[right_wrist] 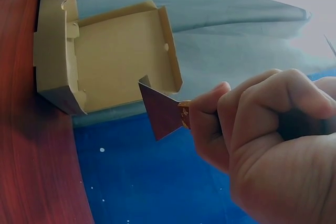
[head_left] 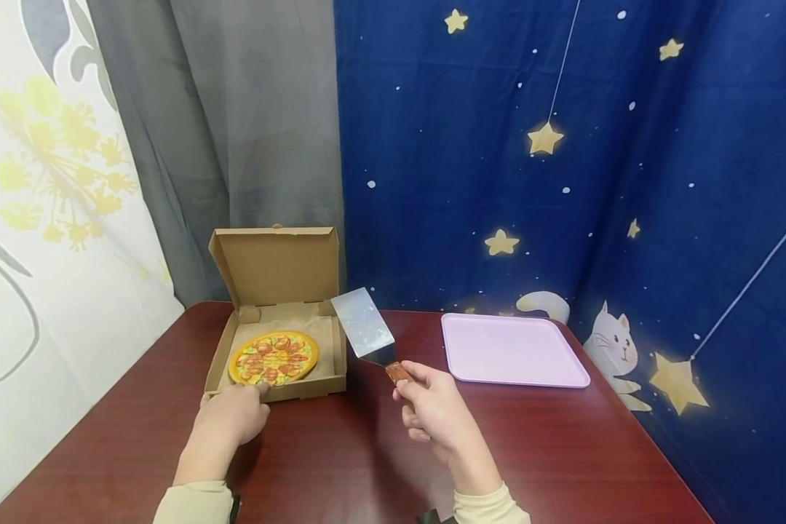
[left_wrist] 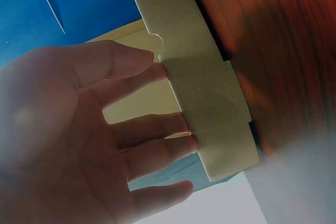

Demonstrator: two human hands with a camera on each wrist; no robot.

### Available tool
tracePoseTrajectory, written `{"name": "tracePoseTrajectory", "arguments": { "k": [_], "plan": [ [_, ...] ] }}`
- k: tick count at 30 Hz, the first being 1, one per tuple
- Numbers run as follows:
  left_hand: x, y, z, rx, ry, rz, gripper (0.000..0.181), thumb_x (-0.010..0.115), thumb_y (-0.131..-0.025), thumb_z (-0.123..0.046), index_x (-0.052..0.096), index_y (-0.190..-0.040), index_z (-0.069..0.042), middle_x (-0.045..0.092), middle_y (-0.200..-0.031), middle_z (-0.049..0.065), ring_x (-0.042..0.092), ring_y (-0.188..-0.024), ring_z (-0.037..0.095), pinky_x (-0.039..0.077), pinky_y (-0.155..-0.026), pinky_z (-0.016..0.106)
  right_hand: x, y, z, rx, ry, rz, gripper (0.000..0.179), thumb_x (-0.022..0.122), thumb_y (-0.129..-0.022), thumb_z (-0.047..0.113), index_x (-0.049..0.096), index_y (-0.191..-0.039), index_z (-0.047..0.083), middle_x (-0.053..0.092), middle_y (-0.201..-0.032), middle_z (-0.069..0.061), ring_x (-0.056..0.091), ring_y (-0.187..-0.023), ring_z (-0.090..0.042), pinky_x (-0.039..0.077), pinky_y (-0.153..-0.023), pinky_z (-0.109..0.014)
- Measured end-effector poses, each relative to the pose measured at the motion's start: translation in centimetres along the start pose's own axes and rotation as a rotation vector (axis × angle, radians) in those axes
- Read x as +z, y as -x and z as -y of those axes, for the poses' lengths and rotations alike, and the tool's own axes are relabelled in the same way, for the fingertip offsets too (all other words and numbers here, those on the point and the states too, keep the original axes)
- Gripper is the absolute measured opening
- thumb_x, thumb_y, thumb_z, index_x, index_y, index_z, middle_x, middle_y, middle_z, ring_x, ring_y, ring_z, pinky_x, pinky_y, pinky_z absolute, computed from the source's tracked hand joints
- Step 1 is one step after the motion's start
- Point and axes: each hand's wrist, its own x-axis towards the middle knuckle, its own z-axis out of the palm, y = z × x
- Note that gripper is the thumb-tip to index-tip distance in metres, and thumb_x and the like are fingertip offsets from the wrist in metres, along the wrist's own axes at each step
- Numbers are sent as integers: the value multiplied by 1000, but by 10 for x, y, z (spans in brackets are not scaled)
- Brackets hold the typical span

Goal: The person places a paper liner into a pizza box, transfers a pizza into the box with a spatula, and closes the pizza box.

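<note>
An open cardboard pizza box [head_left: 311, 388] stands on the left part of the table, lid raised at the back. Inside lies a round toy-like pizza [head_left: 275, 356] with colourful toppings. My left hand [head_left: 232, 416] is at the box's front edge; the left wrist view shows its extended fingers [left_wrist: 152, 129] touching the top of the front wall [left_wrist: 194, 61]. My right hand [head_left: 437, 407] grips the brown handle of a metal spatula [head_left: 364, 322]. Its flat blade is raised in the air just right of the box, with nothing on it.
A pale pink tray [head_left: 514, 349] lies at the back right of the dark red wooden table [head_left: 327, 458]. Behind the table hang a grey curtain [head_left: 275, 131] and a blue star-patterned curtain [head_left: 432, 182]. A white patterned cloth [head_left: 59, 306] hangs at the left.
</note>
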Motion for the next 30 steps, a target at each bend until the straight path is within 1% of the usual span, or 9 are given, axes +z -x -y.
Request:
{"name": "tracePoseTrajectory", "arguments": {
  "k": [5,16,23,30],
  "plan": [
    [1,-1,1,-5,9,9,49,61,-99,-19,63,-145,-2,60,-141,40,57,-131,62,31,-111,84,-1,-2,0,1,-1,-4,55,48,-108,5,35,-160,-6,55,-92,-3,30,-51,-6,21,-41,-16],
    [1,-1,2,7,4,8,50,59,-99,-19,62,-146,-3,57,-144,41,52,-135,63,30,-110,86,-4,-3,0,4,-1,-1,55,47,-108,4,35,-160,-6,55,-93,-4,31,-50,-6,23,-41,-15],
    [0,-2,1,0,4,8,50,58,-99,-18,63,-146,-4,53,-149,40,48,-141,62,29,-111,87,-4,-6,0,16,-11,1,55,47,-107,4,36,-160,-5,55,-91,-3,30,-48,-5,21,-41,-15],
    [2,-5,2,0,-4,18,50,58,-99,-20,62,-147,-3,52,-150,41,46,-142,63,28,-111,87,-7,-7,-3,19,-4,-13,55,47,-108,4,35,-161,-5,56,-93,-3,31,-50,-5,23,-41,-15]
  ]
}}
